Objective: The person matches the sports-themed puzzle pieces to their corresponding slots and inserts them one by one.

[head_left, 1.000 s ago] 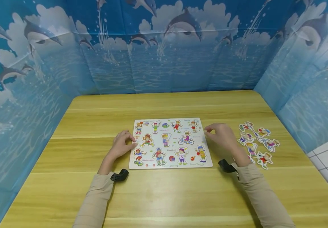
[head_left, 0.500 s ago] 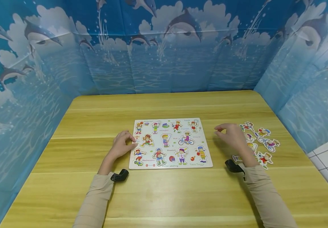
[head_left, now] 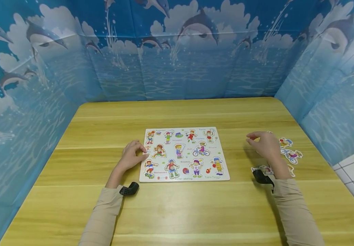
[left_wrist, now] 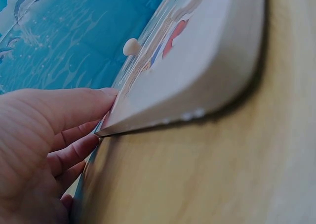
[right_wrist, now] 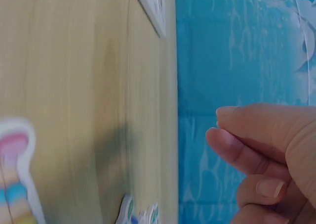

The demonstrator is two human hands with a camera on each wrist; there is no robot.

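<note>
A white puzzle board [head_left: 206,176] printed with sports children lies flat at the table's middle. My left hand [head_left: 140,152] rests against its left edge, and in the left wrist view the relaxed fingers [left_wrist: 79,110] touch the board's [left_wrist: 207,70] rim near a small peg [left_wrist: 131,46]. My right hand [head_left: 253,138] hovers to the right of the board over several loose cut-out pieces [head_left: 291,154]. Its fingers [right_wrist: 237,145] are loosely curled with nothing between them. Some pieces are hidden under that hand.
The wooden table [head_left: 177,212] is walled on three sides by a blue dolphin-print backdrop [head_left: 177,51]. In the right wrist view a loose piece [right_wrist: 15,169] lies close by, and the board's corner [right_wrist: 153,6] shows at the top. Black wrist mounts [head_left: 129,188] sit on both sleeves.
My right hand has moved rightward, from the board's right edge to above the loose pieces. The left hand and the board have not moved.
</note>
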